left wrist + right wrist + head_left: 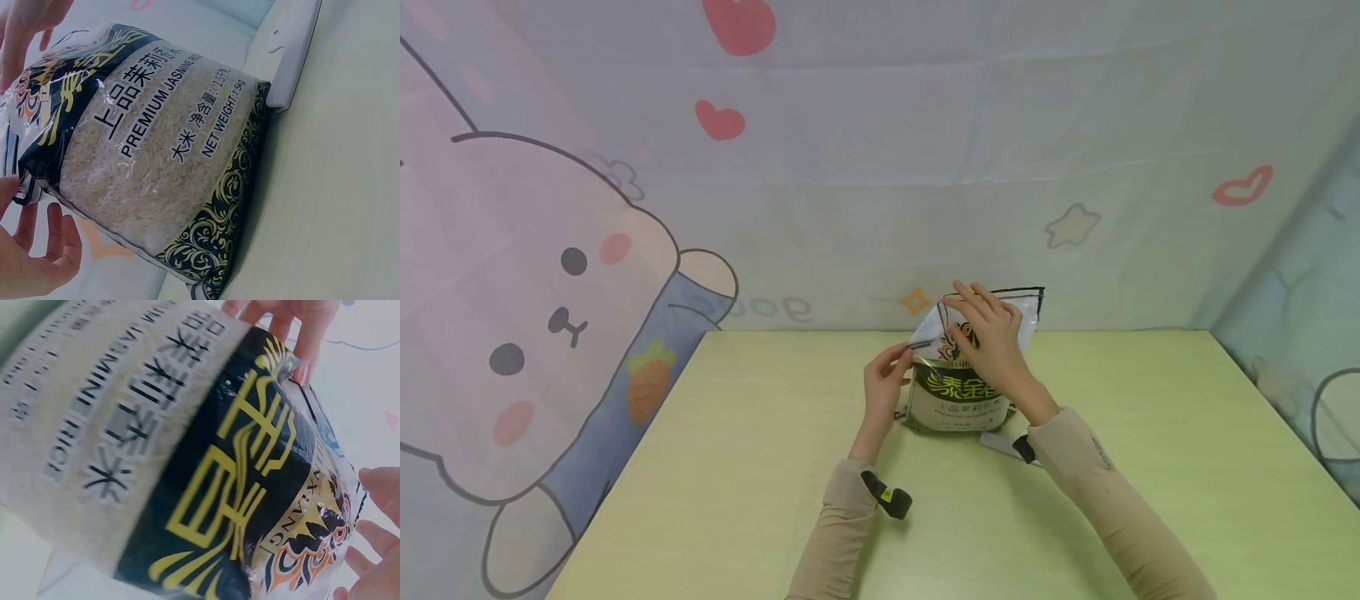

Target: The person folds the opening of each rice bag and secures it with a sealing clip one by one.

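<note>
A clear plastic bag of jasmine rice (955,414) stands upright at the far part of the table, its black band and lettering facing me. The left hand (883,387) pinches the bag's upper left edge between thumb and fingers, seen also in the left wrist view. Across the bag's upper front lies the right hand (996,342), fingers extended and spread, fingertips right at the top left of the bag. In the right wrist view these fingers (378,540) show beside the crinkled printed top. The bag's top right corner sticks up past the right hand.
A flat white object (294,59) with a rounded end lies on the pale yellow-green table (760,467), beside the bag's lower right; the right wrist partly covers it in the head view. A printed cloth backdrop (880,150) hangs behind the table.
</note>
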{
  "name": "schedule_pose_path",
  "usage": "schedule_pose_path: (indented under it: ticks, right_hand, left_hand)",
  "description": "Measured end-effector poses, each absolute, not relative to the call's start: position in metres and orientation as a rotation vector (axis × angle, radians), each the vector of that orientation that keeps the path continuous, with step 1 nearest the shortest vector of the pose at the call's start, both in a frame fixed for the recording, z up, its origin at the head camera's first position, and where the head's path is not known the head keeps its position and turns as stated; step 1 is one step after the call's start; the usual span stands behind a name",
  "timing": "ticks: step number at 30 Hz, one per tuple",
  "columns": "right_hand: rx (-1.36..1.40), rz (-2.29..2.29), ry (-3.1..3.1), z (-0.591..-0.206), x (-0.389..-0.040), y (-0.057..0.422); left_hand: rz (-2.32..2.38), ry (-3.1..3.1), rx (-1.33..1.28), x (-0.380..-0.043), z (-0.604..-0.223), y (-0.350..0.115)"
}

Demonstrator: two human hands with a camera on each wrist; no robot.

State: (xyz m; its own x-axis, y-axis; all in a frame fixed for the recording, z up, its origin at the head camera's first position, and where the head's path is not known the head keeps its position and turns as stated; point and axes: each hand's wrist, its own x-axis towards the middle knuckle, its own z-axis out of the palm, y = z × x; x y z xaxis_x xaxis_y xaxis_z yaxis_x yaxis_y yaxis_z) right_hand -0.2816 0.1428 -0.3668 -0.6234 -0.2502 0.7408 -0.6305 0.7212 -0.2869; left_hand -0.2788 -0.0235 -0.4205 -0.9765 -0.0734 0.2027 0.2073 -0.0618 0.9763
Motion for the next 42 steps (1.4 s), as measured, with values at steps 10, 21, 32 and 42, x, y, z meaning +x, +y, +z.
schedule_pose_path:
  ticks: [10, 21, 32, 42]
  right_hand:
    - [0.675, 0.765, -2.182, -0.385, -0.258, 0.153]
    - [0.671, 0.789, -2.22, -0.398, -0.236, 0.162]
    - [0.69, 0.813, -2.266, -0.412, -0.217, 0.179]
    - [0.706, 0.737, -2.274, -0.416, -0.204, 0.201]
  left_hand:
    - [-2.14, -2.023, -0.144, -0.277, -0.419, -0.023]
    - [-2.144, -2.017, -0.146, -0.277, -0.422, -0.024]
    - [-2.143, -2.02, -0.162, -0.276, -0.419, -0.023]
    - [-2.158, -2.022, -0.174, -0.275, -0.418, -0.02]
